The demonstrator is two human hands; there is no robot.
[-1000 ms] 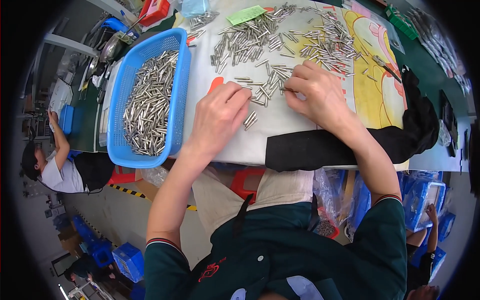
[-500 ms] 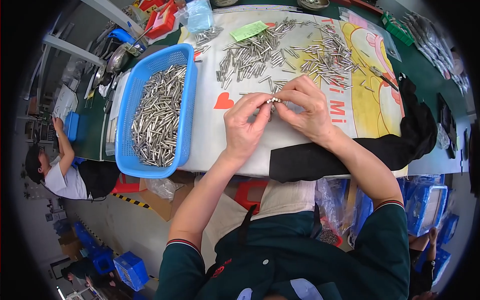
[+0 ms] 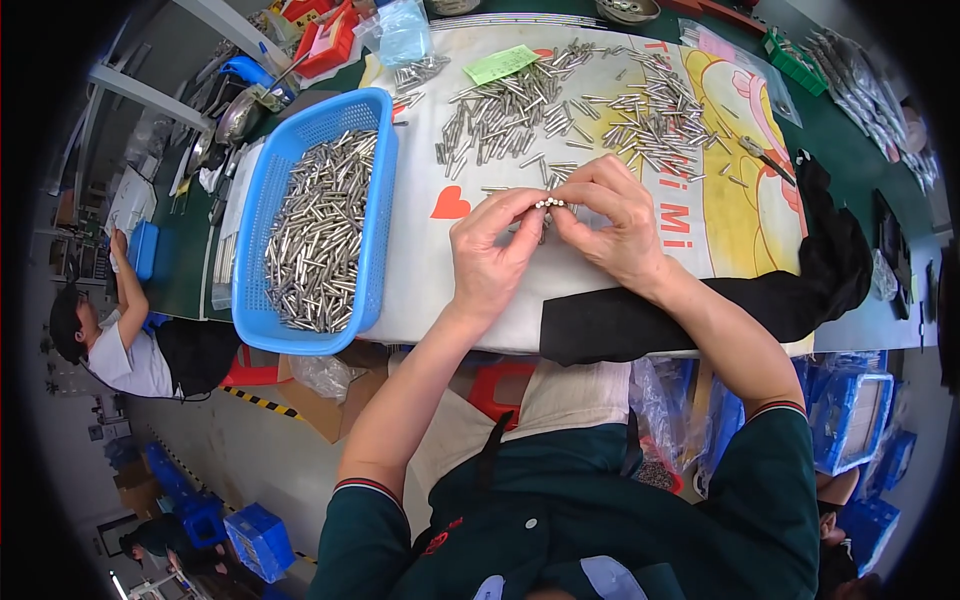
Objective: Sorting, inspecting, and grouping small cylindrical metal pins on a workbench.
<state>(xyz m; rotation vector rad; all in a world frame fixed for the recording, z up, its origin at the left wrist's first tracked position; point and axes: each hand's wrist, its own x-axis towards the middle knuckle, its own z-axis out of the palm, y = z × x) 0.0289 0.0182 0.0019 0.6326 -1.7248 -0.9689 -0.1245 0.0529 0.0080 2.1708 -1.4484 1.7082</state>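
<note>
Hands (image 3: 492,262) (image 3: 610,222) pinch metal pin (image 3: 549,203) btwn fingertips.

Green-topped bench (image 3: 850,150) under printed sheet (image 3: 620,240), blue basket (image 3: 375,200), loose metal pins (image 3: 560,105)

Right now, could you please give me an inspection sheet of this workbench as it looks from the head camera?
Surface: white printed sheet over a green bench.
Job's things: small metal pin pinched between both hands; loose pins heaped behind; blue basket full of pins at left.
Clutter: green slip, black cloth, red tray.
Grippers: left hand and right hand, fingertips meeting on the pin.
Cables: nothing seen.
Surroundings: seated person at left; blue crates on the floor.
</note>
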